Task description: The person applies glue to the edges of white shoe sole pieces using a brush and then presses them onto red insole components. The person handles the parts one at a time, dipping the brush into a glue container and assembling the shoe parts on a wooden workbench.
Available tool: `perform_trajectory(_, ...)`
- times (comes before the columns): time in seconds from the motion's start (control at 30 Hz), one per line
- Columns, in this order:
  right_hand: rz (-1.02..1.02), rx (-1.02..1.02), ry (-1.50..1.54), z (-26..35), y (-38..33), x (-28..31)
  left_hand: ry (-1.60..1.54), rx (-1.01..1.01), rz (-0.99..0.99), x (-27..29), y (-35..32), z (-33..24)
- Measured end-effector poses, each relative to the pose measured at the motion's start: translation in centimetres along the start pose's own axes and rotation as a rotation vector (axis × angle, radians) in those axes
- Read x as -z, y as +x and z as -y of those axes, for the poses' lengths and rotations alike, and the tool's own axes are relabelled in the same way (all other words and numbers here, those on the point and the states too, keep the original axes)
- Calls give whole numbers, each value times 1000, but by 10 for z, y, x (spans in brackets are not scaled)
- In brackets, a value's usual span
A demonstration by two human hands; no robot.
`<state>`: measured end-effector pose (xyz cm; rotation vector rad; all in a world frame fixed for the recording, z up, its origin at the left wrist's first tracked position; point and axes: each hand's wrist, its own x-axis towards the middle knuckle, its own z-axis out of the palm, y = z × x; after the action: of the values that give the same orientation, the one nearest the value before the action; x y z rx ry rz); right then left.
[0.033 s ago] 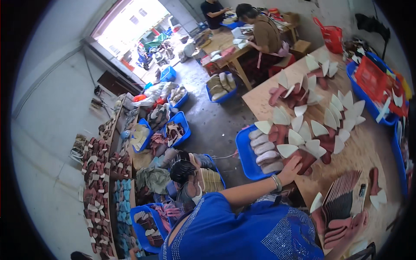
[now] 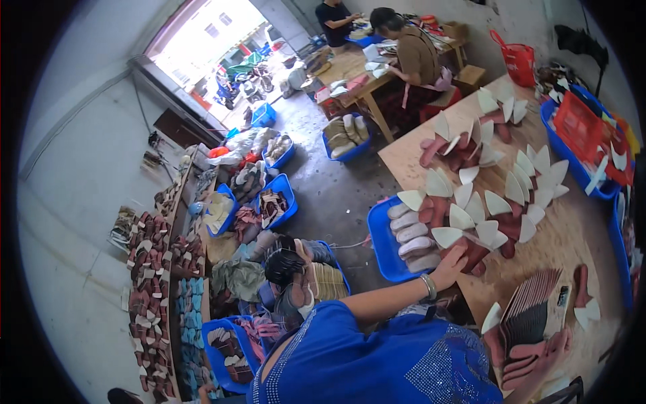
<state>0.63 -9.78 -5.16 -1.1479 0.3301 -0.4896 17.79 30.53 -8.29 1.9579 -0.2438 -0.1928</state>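
Note:
My left hand (image 2: 449,267), with a silver band on its wrist, rests on dark-red shoe pieces (image 2: 476,254) at the table's near left edge. Its fingers look stretched out over them. Pale, leaf-shaped pieces (image 2: 486,229) stick up from these and from other red clusters further back. At the lower right, my right hand (image 2: 556,345) touches the side of a fanned stack of dark, shoe-shaped pieces (image 2: 526,316). Rounded pinkish-red ends (image 2: 521,367) of pieces lie beside that hand. How its fingers close is too small to make out.
A blue bin (image 2: 381,246) of pale shoe forms stands against the wooden table's (image 2: 404,151) left side. Another blue bin (image 2: 562,145) with a red basket is at the right. More filled bins and a loaded rack (image 2: 151,289) are at left. Two people work at a far table (image 2: 350,64).
The whole view has shifted very slightly. Both my hands stay at the same pieces, with the left fingers moved only a little.

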Motion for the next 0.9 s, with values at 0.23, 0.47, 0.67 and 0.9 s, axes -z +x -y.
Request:
perform_trajectory(0.23,50,-36,-38,-7,23,-40,-241,103,-56,22,-20,48)
perform_trajectory(0.47,-6,8,64,-16,32,-26,-357,216,-109,35,-32,37)
perform_trajectory(0.67,-201,-145,569,-10,33,15,-288,250,-176,50,-32,43)
perform_trajectory(0.9,-49,-87,596,27,21,-3,-474,254,-366,57,-62,56)
